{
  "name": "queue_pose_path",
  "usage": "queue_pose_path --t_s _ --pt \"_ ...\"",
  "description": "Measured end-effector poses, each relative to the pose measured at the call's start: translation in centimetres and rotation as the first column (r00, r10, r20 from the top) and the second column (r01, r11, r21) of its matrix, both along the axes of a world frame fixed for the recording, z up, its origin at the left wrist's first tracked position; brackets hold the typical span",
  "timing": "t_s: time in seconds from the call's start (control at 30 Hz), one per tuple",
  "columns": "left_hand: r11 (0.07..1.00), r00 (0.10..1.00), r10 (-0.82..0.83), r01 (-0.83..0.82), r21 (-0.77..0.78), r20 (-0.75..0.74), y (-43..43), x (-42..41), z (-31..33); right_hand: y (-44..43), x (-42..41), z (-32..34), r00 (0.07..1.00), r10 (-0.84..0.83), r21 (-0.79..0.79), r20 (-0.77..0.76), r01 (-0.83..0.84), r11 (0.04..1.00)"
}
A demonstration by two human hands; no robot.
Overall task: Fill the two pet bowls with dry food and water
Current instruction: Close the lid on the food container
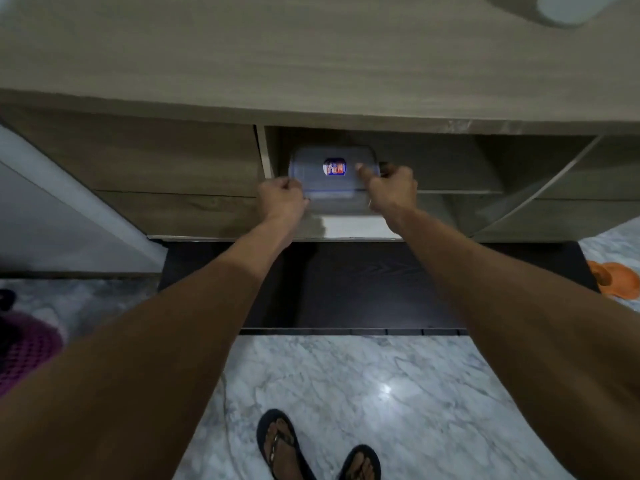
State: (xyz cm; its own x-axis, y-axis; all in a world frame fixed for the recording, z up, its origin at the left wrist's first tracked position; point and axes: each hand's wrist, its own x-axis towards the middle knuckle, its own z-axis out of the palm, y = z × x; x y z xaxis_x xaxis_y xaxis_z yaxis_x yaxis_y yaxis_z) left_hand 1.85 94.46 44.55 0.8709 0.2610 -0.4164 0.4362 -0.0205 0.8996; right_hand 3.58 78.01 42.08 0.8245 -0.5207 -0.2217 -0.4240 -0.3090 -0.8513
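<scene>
Two grips hold the clear lidded container (332, 183), which sits in the open cupboard (436, 168) under the bench (311, 64). The left grip (282, 197) curls round its near left corner, and the right grip (389, 188) clasps its right edge, thumb on the lid. It probably holds the dry food, so draw it out level and straight toward the near side, keeping the lid pressed down.

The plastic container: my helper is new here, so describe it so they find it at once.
Below the wooden countertop, look into the open cabinet compartment. The clear lidded container is there, held between the left hand and right hand. Only it bears a blue-and-red sticker on its lid.
</scene>
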Motion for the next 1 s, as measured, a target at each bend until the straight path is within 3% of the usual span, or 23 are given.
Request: queue_pose_path --t_s 0.23,0.73,0.93,0.97,1.0 --pt "0.968 0.997 0.038 -0.054 0.243 0.070 -0.7 3.5 -2.6 -0.4 5.4 -2.3 0.999 0.048 -0.019 -0.013 -0.048 0.999" --pt "0.942 0.997 -0.063 0.044 0.332 0.045 -2.0 4.7 -2.2 0.1 6.9 -4.9 0.999 0.022 0.047 0.030 -0.023 0.999" --pt "0.950 0.997 -0.065 0.052 0.307 0.033 -2.2 5.1 -2.1 0.4 6.6 -2.8 0.992 0.122 -0.196 -0.035 -0.126 0.972" --pt "0.949 0.997 -0.067 0.053 0.311 0.033 -2.2 4.9 -2.1 0.3 6.4 -3.1 0.987 0.156 -0.195 -0.041 -0.161 0.968" --pt "0.953 0.997 -0.066 0.051 0.300 0.039 -2.1 4.7 -2.1 0.4 6.1 -3.2 0.987 0.149 -0.064 -0.058 -0.152 0.986"
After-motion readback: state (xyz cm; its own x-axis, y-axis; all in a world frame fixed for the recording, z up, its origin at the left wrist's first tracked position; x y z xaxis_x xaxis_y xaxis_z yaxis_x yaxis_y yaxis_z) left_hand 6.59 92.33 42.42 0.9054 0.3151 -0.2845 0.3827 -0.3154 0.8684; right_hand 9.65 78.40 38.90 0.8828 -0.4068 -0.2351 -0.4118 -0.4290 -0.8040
